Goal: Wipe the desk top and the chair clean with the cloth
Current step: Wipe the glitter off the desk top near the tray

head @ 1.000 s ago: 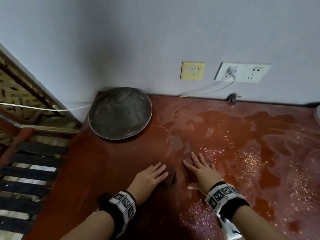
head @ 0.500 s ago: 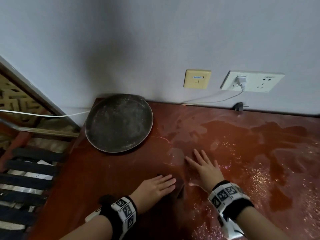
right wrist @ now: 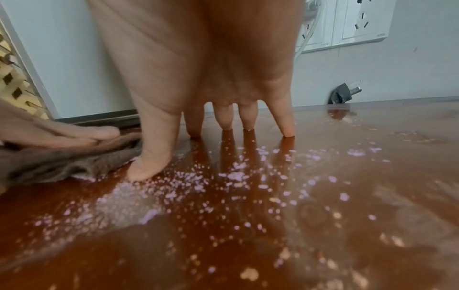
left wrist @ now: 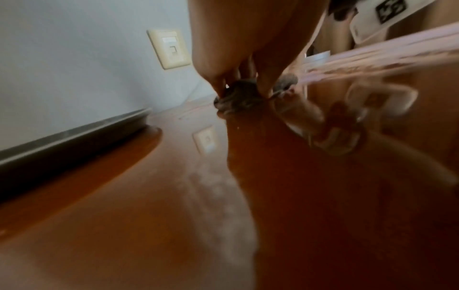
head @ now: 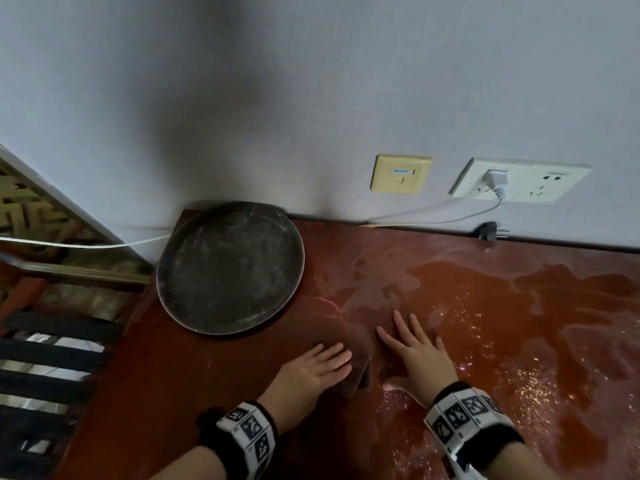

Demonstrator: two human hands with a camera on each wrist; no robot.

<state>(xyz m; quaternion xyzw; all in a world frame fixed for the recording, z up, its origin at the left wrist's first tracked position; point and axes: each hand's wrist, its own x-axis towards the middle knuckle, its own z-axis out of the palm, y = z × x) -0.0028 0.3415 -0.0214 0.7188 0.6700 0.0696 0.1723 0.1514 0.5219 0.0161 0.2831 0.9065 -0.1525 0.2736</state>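
On wet red desk top [head: 519,306], dusty round tray [head: 228,268]

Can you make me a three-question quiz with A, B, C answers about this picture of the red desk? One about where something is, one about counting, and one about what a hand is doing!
1. Where is the round dark tray?
A. At the desk's far left corner, by the wall
B. Under the right hand
C. On the floor

2. How many plugs are pushed into the white wall socket?
A. None
B. One
C. Three

3. What is the right hand doing?
A. Making a fist in the air
B. Holding a cup
C. Lying flat on the wet desk with fingers spread

Answers:
1. A, the tray sits at the desk's back left corner, close to the wall.
2. B, one white plug with a cord is in it; a black plug lies loose on the desk.
3. C, the right wrist view shows its fingertips touching the wet surface beside the cloth.
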